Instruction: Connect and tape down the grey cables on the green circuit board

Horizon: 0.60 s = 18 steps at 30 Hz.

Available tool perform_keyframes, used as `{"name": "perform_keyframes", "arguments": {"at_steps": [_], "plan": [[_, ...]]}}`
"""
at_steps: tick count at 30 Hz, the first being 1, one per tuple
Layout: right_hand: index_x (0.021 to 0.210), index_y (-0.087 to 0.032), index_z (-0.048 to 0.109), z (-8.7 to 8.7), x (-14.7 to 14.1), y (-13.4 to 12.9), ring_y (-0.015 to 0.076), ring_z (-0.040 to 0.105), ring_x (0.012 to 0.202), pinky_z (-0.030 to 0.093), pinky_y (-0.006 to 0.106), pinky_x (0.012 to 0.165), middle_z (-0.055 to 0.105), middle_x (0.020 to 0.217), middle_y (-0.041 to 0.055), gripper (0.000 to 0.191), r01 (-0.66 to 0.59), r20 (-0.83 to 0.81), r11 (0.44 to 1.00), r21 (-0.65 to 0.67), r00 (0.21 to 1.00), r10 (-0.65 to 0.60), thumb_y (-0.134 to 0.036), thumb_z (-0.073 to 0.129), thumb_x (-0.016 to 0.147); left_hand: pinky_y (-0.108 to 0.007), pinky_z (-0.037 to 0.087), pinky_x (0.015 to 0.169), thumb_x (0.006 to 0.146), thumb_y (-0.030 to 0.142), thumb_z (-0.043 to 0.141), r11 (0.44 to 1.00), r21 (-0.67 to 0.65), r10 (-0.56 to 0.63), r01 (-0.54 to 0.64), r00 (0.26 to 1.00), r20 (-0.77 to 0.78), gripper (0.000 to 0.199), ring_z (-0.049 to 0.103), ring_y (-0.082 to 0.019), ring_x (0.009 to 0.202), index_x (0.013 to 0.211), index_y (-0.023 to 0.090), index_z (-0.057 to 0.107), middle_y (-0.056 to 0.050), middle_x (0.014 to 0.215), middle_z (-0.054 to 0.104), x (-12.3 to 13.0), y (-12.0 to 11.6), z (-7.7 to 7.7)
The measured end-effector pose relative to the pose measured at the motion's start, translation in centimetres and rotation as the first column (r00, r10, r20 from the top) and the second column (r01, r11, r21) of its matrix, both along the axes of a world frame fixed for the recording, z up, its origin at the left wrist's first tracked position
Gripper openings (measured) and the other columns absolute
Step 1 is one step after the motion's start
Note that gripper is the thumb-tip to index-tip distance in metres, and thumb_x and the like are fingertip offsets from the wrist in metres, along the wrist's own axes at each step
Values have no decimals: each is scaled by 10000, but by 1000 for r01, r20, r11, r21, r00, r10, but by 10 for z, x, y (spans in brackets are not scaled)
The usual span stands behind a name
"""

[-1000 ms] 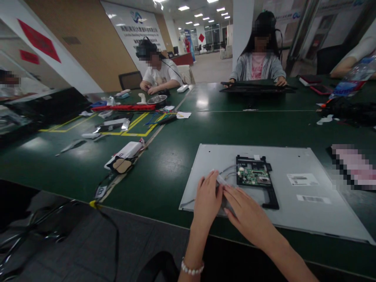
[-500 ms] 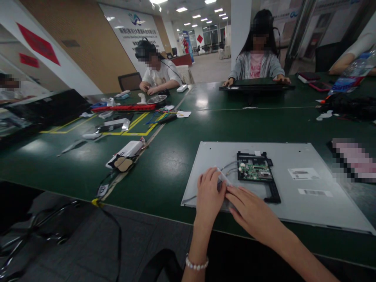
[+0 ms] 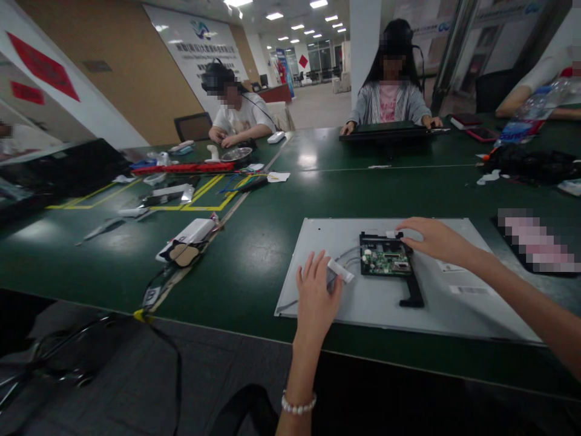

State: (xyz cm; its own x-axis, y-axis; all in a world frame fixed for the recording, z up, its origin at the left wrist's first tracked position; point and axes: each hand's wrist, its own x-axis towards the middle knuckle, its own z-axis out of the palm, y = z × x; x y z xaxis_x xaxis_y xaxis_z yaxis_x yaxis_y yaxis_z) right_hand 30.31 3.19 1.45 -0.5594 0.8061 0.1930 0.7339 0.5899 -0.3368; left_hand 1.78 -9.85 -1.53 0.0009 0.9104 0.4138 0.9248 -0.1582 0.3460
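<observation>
A large grey panel (image 3: 363, 312) lies flat near the table's front edge. On it sits a black frame (image 3: 413, 292) with a green circuit board (image 3: 385, 261), and cables (image 3: 351, 251) run leftward from the board. My left hand (image 3: 318, 290), fingers spread, rests over the panel's left part beside a small white strip (image 3: 340, 270), which touches or lies close to its fingertips. My right hand (image 3: 429, 239) reaches over the frame's upper right corner, thumb and fingers apart, close to a small white tab (image 3: 391, 234).
A pixelated flat object (image 3: 538, 242) lies right of the panel. Left of it, a white and black bundle (image 3: 188, 242) trails a cable. Across the green table (image 3: 254, 278), a person (image 3: 388, 103) holds a dark screen (image 3: 390, 134); another person (image 3: 240, 115) sits further left.
My right hand has left my left hand and moved up and right to the black frame. My left hand's fingers have opened, and the white strip shows more fully.
</observation>
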Motion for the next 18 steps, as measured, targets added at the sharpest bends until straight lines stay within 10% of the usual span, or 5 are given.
{"name": "perform_keyframes", "arguments": {"at_steps": [7,11,18], "plan": [[1272,-182,573,-14,34,-12,297,516,1252,415,516,1037,569,1349,133,444,94,-23,995,-28,995,-95,-411,444,914,-547,346,1085,912,175,505,982,188,19,-29,998,56,320,377,-288,1371,1230,208,493,-141,1367,515,-3,-4,5],[1353,-179,499,-41,92,-48,369,412,1336,374,577,1051,451,1449,183,534,349,-53,937,-21,935,-349,-467,434,909,-549,341,1095,909,148,497,971,233,33,-42,999,43,310,377,-287,1370,1213,209,506,-136,1363,513,-1,-6,10],[1422,-240,396,-72,130,-104,358,377,1366,376,546,1069,398,1487,181,591,450,-112,885,-122,879,-463,-509,452,899,-531,348,1115,888,118,478,966,182,-203,183,974,100,382,343,-272,1393,1264,187,499,-131,1383,509,90,-27,18]]}}
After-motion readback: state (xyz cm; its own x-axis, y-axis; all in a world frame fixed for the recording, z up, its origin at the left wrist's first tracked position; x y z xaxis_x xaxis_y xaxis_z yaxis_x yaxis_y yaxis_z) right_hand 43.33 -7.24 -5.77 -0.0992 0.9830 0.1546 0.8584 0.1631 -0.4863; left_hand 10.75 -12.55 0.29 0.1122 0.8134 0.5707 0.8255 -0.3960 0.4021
